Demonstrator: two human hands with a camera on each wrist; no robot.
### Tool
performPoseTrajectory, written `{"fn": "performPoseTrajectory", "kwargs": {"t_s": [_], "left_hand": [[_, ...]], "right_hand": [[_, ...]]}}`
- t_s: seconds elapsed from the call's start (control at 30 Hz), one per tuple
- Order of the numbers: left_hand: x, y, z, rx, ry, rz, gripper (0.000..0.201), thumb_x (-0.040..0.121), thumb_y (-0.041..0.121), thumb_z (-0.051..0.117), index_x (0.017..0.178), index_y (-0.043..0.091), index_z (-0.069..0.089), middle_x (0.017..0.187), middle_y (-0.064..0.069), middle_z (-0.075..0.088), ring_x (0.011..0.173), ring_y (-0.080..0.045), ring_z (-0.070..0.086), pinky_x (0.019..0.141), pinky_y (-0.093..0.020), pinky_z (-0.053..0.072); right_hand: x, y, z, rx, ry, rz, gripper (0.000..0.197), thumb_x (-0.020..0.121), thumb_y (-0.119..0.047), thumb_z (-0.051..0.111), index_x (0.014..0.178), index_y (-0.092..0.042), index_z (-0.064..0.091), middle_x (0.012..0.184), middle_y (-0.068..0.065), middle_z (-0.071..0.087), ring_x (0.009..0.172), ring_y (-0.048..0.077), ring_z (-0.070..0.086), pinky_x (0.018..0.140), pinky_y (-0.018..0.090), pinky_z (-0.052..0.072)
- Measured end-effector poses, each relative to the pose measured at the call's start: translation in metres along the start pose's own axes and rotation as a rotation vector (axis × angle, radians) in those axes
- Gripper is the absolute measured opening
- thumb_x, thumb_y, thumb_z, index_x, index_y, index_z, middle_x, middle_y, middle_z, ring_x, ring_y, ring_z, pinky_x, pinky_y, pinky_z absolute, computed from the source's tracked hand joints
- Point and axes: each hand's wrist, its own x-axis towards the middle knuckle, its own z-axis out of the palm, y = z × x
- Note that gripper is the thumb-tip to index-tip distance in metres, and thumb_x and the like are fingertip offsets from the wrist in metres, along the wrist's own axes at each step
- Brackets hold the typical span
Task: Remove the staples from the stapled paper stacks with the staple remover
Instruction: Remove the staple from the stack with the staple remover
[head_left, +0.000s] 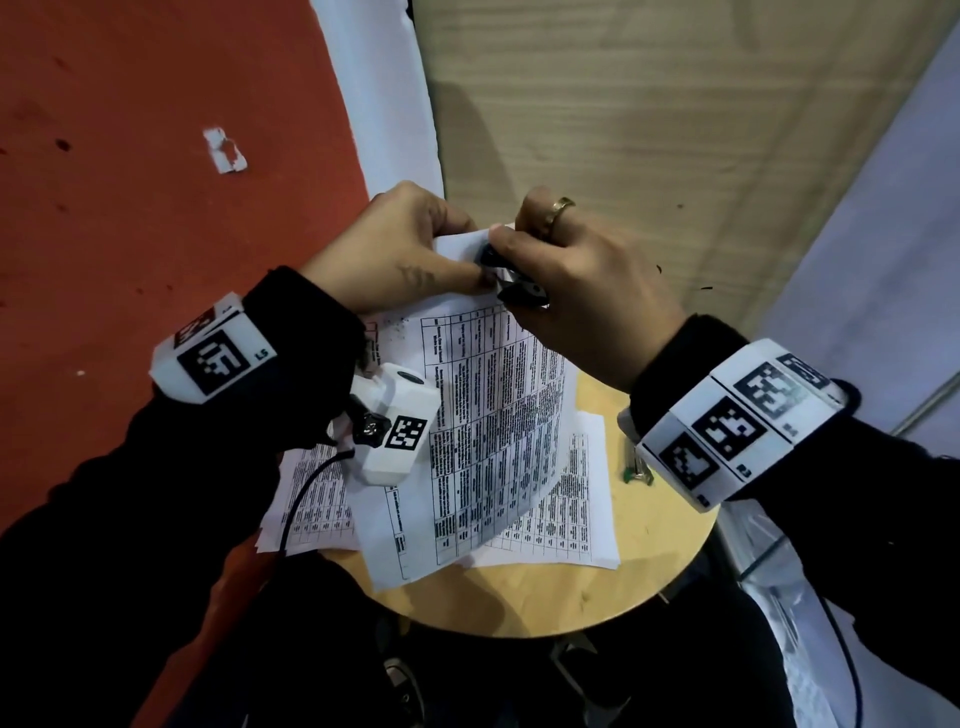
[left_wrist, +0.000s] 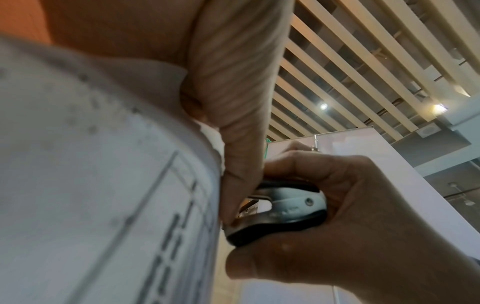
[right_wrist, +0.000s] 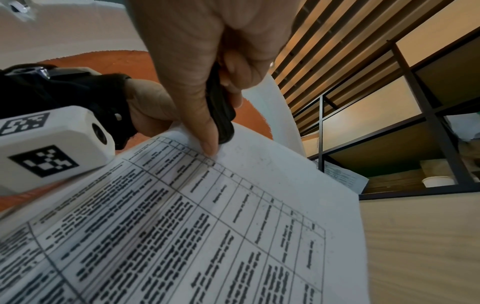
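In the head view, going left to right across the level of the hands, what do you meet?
Red floor → left hand pinching the printed white paper stack → black staple remover → right hand → pale wood-grain panel.

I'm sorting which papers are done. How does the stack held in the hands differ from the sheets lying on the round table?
The held stack is lifted and curved, its top corner pinched by the left hand; the table sheets lie flat, untouched. The right hand holds the staple remover at the held stack's corner; no tool is at the table sheets. Both are white pages printed with tables.
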Motion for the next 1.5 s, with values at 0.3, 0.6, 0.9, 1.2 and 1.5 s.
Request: {"fn": "performPoseTrajectory", "kwargs": {"t_s": [0.3,0.6,0.9,1.2,1.5], "left_hand": [[0.000,0.001,0.000,0.033,-0.023,0.005,0.032,0.061,0.035,0.073,0.073,0.006,0.067,0.069,-0.008,0.055,0.067,-0.010,0.047,0.065,-0.030,0.040],[-0.003,0.002,-0.006,-0.005,-0.042,-0.034,0.013,0.076,0.005,0.075,0.087,0.000,0.068,0.080,-0.014,0.063,0.066,-0.011,0.052,0.056,-0.019,0.042],[-0.002,0.005,-0.001,-0.087,-0.096,-0.008,0.010,0.074,0.007,0.075,0.082,0.012,0.070,0.082,-0.009,0.067,0.072,-0.008,0.055,0.068,-0.022,0.044],[-0.002,0.007,-0.001,-0.054,-0.124,-0.037,0.022,0.062,0.013,0.083,0.078,0.008,0.070,0.074,-0.003,0.066,0.065,-0.006,0.055,0.063,-0.019,0.045],[-0.003,0.003,-0.001,-0.140,-0.133,-0.051,0.016,0.065,0.003,0.080,0.073,0.012,0.069,0.066,0.007,0.066,0.061,-0.002,0.055,0.062,-0.014,0.046]], "right_hand": [[0.002,0.000,0.001,-0.009,-0.029,-0.045,0.013,0.062,-0.006,0.065,0.071,0.003,0.064,0.076,0.019,0.060,0.047,0.032,0.053,0.040,0.026,0.040],[-0.006,0.009,-0.004,0.033,0.038,0.048,0.036,0.060,-0.014,0.072,0.092,0.001,0.068,0.086,0.021,0.063,0.062,0.034,0.063,0.049,0.031,0.049],[-0.002,0.006,-0.002,0.039,0.020,-0.058,0.026,0.063,-0.008,0.071,0.086,0.005,0.067,0.083,0.021,0.062,0.053,0.033,0.059,0.042,0.031,0.047],[0.000,0.009,0.002,0.035,0.034,-0.122,0.015,0.066,-0.005,0.070,0.077,0.004,0.067,0.078,0.019,0.061,0.045,0.031,0.055,0.038,0.028,0.045],[-0.001,0.013,0.003,-0.004,0.029,-0.165,0.013,0.077,-0.010,0.063,0.076,0.002,0.067,0.077,0.017,0.062,0.046,0.032,0.054,0.041,0.027,0.042]]}}
